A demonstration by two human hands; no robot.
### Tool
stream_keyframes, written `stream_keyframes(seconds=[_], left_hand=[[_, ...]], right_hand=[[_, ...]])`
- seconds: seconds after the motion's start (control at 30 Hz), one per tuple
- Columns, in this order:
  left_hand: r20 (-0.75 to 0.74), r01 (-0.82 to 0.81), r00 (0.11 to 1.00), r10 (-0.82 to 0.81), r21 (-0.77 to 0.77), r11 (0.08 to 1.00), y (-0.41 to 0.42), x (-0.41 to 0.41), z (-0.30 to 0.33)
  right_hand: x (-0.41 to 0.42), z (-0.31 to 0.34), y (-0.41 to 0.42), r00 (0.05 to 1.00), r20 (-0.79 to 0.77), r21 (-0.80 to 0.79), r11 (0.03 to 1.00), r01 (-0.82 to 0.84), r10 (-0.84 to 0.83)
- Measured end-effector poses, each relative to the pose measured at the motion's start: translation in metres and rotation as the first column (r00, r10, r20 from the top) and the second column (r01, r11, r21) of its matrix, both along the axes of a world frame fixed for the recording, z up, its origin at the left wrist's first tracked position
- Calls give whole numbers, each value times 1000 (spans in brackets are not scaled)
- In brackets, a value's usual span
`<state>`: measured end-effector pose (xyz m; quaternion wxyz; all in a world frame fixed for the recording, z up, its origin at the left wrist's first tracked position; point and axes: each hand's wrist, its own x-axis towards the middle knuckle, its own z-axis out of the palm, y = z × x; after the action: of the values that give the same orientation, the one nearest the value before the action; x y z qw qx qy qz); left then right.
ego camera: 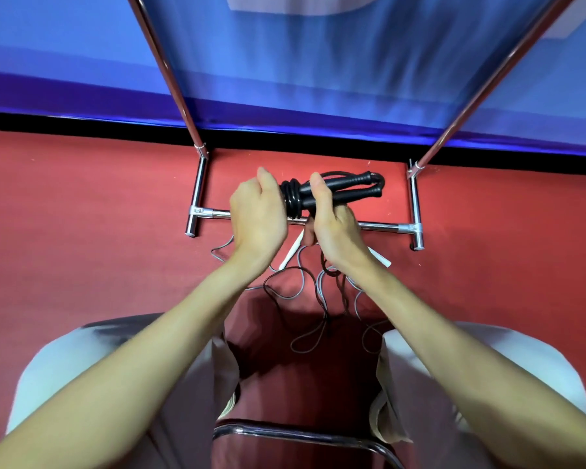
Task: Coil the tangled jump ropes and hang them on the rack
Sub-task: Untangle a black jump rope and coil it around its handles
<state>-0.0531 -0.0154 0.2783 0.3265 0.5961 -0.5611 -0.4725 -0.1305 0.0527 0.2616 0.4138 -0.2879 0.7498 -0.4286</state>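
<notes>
So the black jump rope (332, 191) is bundled up, two black handles side by side pointing right, with cord wrapped in tight turns around their left end. It's held up in front of the chrome rack (414, 204), whose base bar sits on the red floor. Down below, a grey rope (295, 286) with white handles and a dark cord lie loose and tangled together.

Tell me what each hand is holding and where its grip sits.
Both hold the black jump rope: the left hand grips its wound cord end, and the right hand grips the two handles just beside the windings.
</notes>
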Motion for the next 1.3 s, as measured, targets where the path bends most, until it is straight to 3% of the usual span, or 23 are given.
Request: stream_keyframes(seconds=[0.07, 0.2, 0.37, 0.5, 0.57, 0.7, 0.83, 0.9, 1.03, 1.13, 1.23, 1.3], left_hand=[[11, -75, 997, 76, -39, 996, -10, 3, 2], [39, -175, 983, 178, -80, 981, -29, 10, -8], [265, 16, 960, 88, -367, 930, -19, 11, -17], [333, 152, 943, 23, -491, 858, -15, 15, -27], [367, 231, 930, -13, -559, 797, -12, 17, -27], [433, 443, 885, -173, -665, 602, -5, 25, -34], [506, 559, 829, -239, -748, 356, 1, 32, -41], [538, 587, 809, -235, -744, 318, 1, 33, -45], [563, 600, 798, -215, -709, 371, 5, 34, -44], [403, 497, 863, -304, -570, 654, 15, 25, -32], [116, 315, 948, -296, -232, 920, 16, 12, -18], [-88, 288, 957, -277, 157, 945, 11, 6, -7]], right_hand=[[0, 1, 0, 998, 6, -13, 998, -68, 68], [6, 8, -1, 958, 266, -186, 981, -54, 103], [13, 9, 0, 940, 294, -164, 978, -128, 172], [5, 13, 3, 917, 380, -146, 987, -69, 120], [-2, 17, 3, 876, 477, -74, 997, -33, 65], [-11, 20, 4, 762, 647, 126, 986, -111, 3], [-14, 14, 9, 771, 624, 282, 957, -69, -129], [-12, 9, 9, 776, 608, 294, 956, -24, -167], [-5, 4, 4, 735, 629, 208, 965, 158, -255], [-6, 6, 0, 786, 552, 53, 953, 299, -278], [-12, 5, -5, 881, 424, -154, 942, 299, -210], [-16, 1, -8, 942, 297, -289, 926, 242, -154]])
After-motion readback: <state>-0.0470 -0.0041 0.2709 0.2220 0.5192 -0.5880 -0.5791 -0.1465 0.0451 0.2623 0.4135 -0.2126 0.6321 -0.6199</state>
